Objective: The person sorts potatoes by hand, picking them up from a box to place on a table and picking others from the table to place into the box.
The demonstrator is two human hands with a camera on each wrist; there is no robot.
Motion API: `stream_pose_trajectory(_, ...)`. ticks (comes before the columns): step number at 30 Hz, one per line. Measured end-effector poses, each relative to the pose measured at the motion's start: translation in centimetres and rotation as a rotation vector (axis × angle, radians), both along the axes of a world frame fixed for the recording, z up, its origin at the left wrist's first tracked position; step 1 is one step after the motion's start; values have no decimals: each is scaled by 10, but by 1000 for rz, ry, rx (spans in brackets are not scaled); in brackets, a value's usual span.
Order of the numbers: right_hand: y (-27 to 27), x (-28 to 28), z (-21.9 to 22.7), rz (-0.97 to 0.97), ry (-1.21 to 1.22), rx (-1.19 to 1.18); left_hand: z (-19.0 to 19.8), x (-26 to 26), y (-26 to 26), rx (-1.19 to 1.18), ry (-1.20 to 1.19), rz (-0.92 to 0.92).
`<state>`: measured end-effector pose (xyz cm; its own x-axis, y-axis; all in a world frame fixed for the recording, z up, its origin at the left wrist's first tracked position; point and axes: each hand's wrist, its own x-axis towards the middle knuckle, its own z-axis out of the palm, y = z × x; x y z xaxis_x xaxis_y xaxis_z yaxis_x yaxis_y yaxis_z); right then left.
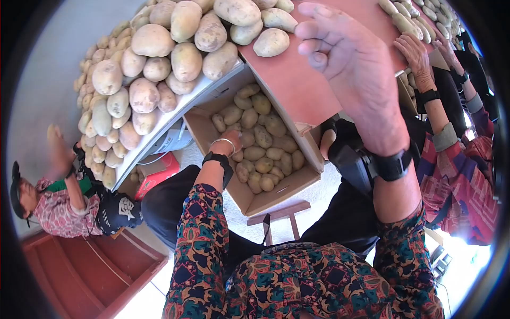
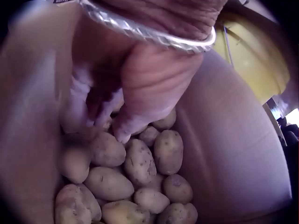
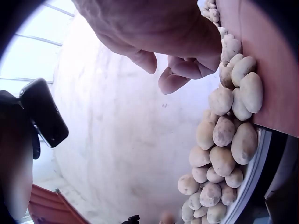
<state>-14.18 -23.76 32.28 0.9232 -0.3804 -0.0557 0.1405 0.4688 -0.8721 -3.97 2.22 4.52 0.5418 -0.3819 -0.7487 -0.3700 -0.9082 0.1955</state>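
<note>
My left hand (image 1: 232, 140) reaches down inside a cardboard box (image 1: 284, 192) that holds several layers of potatoes (image 1: 275, 125). In the left wrist view its thumb and fingers (image 2: 133, 122) stand apart, tips right at a potato (image 2: 108, 150) near the box wall. A white braided bracelet (image 2: 140, 31) circles that wrist. My right hand (image 1: 357, 69) is raised over the red tabletop, palm showing, fingers loosely bent and holding nothing. Nearest to it lies a single potato (image 1: 271, 42) at the edge of a big potato pile (image 1: 153, 40).
The pile covers a white-edged table (image 1: 183, 101) at left. A red tabletop (image 1: 287, 69) adjoins it. A small wooden stool (image 1: 281, 211) stands under the box. One person (image 1: 69, 212) sits at left; another person's hand (image 1: 417, 61) rests by more potatoes at right.
</note>
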Motion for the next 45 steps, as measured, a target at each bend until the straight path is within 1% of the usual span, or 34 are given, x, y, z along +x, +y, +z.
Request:
stream_pose_trajectory(1,1,0,7,-27,5,77,-12,0,0,-3,14,-4)
stream_pose_trajectory(2,4,-6,21,-58,67,225,-25,1,-1,-33,-36,-18)
stream_pose_trajectory(3,5,-10,30,-62,81,223,-35,0,-2,-63,-85,-29)
stream_pose_trajectory(4,7,-12,37,-65,113,255,-37,0,-8,-64,-71,-30)
stream_pose_trajectory(6,7,-12,33,-71,153,285,-44,1,-29,-267,-228,201)
stream_pose_trajectory(7,7,-11,27,-54,117,241,-53,2,-42,-268,-217,200)
stream_pose_trajectory(9,6,-12,12,-17,42,152,-77,8,-70,-564,-229,455)
stream_pose_trajectory(10,4,-12,6,3,1,107,-92,12,-84,-566,-223,456)
stream_pose_trajectory(11,3,-12,1,23,-43,60,-117,18,-96,-481,-214,633)
stream_pose_trajectory(12,1,-12,-1,45,-88,13,-121,20,-109,-393,-205,810)
stream_pose_trajectory(13,-1,-12,-1,45,-87,8,-124,19,-119,-398,-203,811)
stream_pose_trajectory(14,-3,-13,1,21,-54,-33,-112,16,-131,-353,-228,909)
stream_pose_trajectory(15,-4,-14,2,-3,-22,-74,-108,14,-137,-308,-253,1006)
stream_pose_trajectory(16,-1,-15,0,-3,-23,-80,-103,17,-133,-302,-209,864)
stream_pose_trajectory(17,3,-15,-2,-37,-64,-61,-99,15,-134,-308,-208,864)
stream_pose_trajectory(19,2,-17,-5,-74,-102,-42,-83,11,-135,-252,-354,909)
stream_pose_trajectory(20,-4,-19,-4,-60,-33,-38,-102,12,-138,-247,-426,922)
stream_pose_trajectory(21,-7,-21,-4,-46,37,-34,-117,11,-141,-249,-424,919)
stream_pose_trajectory(22,-3,-22,-6,-48,36,-36,-127,10,-144,-251,-486,932)
stream_pose_trajectory(23,5,-22,-8,-118,24,31,-135,11,-146,-254,-549,947)
stream_pose_trajectory(24,9,-22,-8,-188,10,99,-135,13,-145,-259,-550,949)
stream_pose_trajectory(26,7,-19,-7,-165,31,103,-134,17,-136,-302,-510,822)
stream_pose_trajectory(27,6,-18,-7,-142,53,110,-128,16,-136,-304,-512,823)
stream_pose_trajectory(29,6,-19,-5,-134,59,102,-101,13,-135,-295,-474,1028)
stream_pose_trajectory(31,10,-20,-5,-125,69,97,-107,11,-132,-284,-456,1039)
stream_pose_trajectory(33,16,-21,-7,-163,75,48,-114,19,-127,-267,-419,1066)
stream_pose_trajectory(34,15,-21,-7,-162,74,47,-119,13,-121,-260,-400,1079)
stream_pose_trajectory(37,13,-17,-2,-91,88,103,-132,3,-115,-247,-348,1124)
stream_pose_trajectory(38,13,-15,7,-31,136,66,-139,20,-141,-255,-335,1140)
stream_pose_trajectory(39,12,-13,13,28,178,23,-143,10,-142,-271,-325,1155)
stream_pose_trajectory(40,13,-12,14,19,197,43,-146,2,-131,-289,-316,1171)
stream_pose_trajectory(42,13,-12,14,20,189,49,-154,3,-141,-313,-294,1202)
stream_pose_trajectory(44,12,-13,13,9,198,80,-164,-5,-124,-335,-266,1227)
stream_pose_trajectory(45,11,-13,13,6,182,66,-169,3,-121,-348,-251,1237)
